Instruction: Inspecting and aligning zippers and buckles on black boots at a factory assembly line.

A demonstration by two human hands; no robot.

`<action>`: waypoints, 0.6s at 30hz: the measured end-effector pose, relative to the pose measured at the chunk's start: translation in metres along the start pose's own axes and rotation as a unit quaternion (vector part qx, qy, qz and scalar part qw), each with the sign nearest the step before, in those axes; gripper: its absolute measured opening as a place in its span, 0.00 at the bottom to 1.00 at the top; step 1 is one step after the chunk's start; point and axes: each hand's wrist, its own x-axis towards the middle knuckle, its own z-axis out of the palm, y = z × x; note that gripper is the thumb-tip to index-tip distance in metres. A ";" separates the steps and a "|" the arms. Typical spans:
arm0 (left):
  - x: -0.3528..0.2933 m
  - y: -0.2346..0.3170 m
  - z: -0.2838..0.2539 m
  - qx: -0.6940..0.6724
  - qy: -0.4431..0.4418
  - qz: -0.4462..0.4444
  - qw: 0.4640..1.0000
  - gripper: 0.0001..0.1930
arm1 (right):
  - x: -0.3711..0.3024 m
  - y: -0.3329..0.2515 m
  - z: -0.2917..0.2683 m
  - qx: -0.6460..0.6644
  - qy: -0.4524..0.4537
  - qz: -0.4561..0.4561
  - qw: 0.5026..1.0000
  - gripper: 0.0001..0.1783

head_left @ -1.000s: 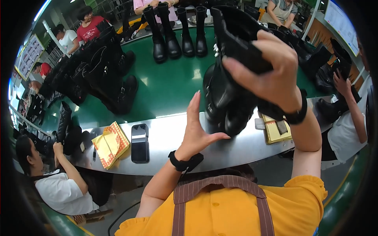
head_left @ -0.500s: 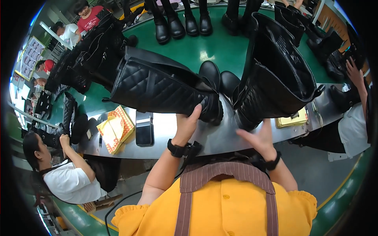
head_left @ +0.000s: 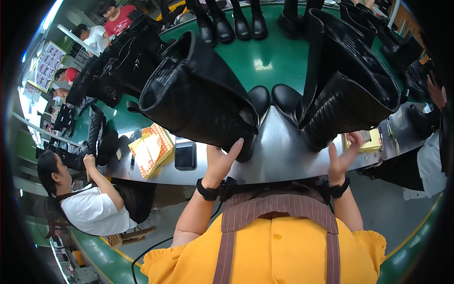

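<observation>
Two tall black boots stand toe-out from me on the metal table edge, their open tops leaning apart. On the left boot (head_left: 203, 99), my left hand (head_left: 220, 163) grips low near the heel; its thumb lies along the back and the fingertips are hidden by the shaft. The right boot (head_left: 350, 90) shows quilting on its side and pale marks inside the shaft. Just behind its heel is my right hand (head_left: 343, 161), open with fingers spread and holding nothing.
Left of the boots lie a dark phone (head_left: 185, 154) and patterned yellow papers (head_left: 150, 150). Another yellow stack (head_left: 371, 140) sits behind my right hand. More black boots (head_left: 222, 28) stand across the green surface (head_left: 236, 61). A co-worker (head_left: 94, 208) sits at left, another person at far right.
The left boot has swung from tilted sideways to standing, its opening now facing up. My right hand has moved rightward and its fingers point up. The whole view has shifted slightly.
</observation>
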 end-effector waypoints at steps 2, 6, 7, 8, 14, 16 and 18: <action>0.009 0.031 0.000 -0.005 0.160 0.213 0.964 0.43 | 0.000 -0.015 -0.003 -0.003 -0.031 -0.135 0.990 0.23; 0.022 0.120 -0.020 0.106 0.213 0.473 0.848 0.46 | 0.014 -0.046 0.024 0.060 -0.294 -0.110 0.947 0.14; 0.021 0.139 -0.023 0.166 0.190 0.447 0.858 0.42 | 0.018 -0.051 0.041 0.114 -0.289 -0.014 0.951 0.15; 0.020 0.156 -0.027 0.300 0.121 0.420 0.848 0.39 | 0.023 -0.057 0.058 0.167 -0.288 0.080 0.940 0.16; -0.001 0.202 -0.021 0.444 -0.041 0.327 0.833 0.15 | 0.063 -0.077 0.147 0.220 -0.270 0.005 0.937 0.24; -0.017 0.204 -0.035 0.403 -0.148 0.346 0.834 0.19 | 0.073 -0.082 0.157 0.223 -0.388 0.126 0.885 0.25; -0.025 0.196 -0.058 0.356 -0.187 0.404 0.821 0.19 | 0.080 -0.082 0.157 0.245 -0.365 0.201 0.875 0.31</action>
